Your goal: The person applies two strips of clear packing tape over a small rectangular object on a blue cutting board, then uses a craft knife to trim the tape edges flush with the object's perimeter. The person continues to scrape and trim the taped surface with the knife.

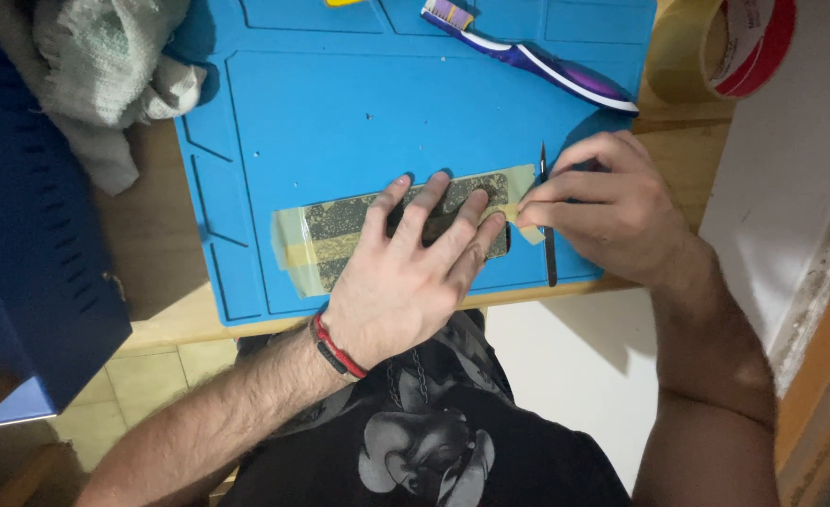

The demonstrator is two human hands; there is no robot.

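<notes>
A dark flat rectangular panel (340,221), covered with strips of yellowish tape, lies on a blue work mat (340,103). My left hand (406,272) presses flat on the panel with spread fingers. My right hand (612,211) pinches the tape's right end (524,178) at the panel's edge and holds a thin dark blade tool (548,249) that points away from me.
A purple and white toothbrush (537,58) lies at the mat's far edge. A roll of tape (715,47) sits at the top right on the wooden table. A crumpled cloth (105,66) lies at the top left beside a blue box (30,244).
</notes>
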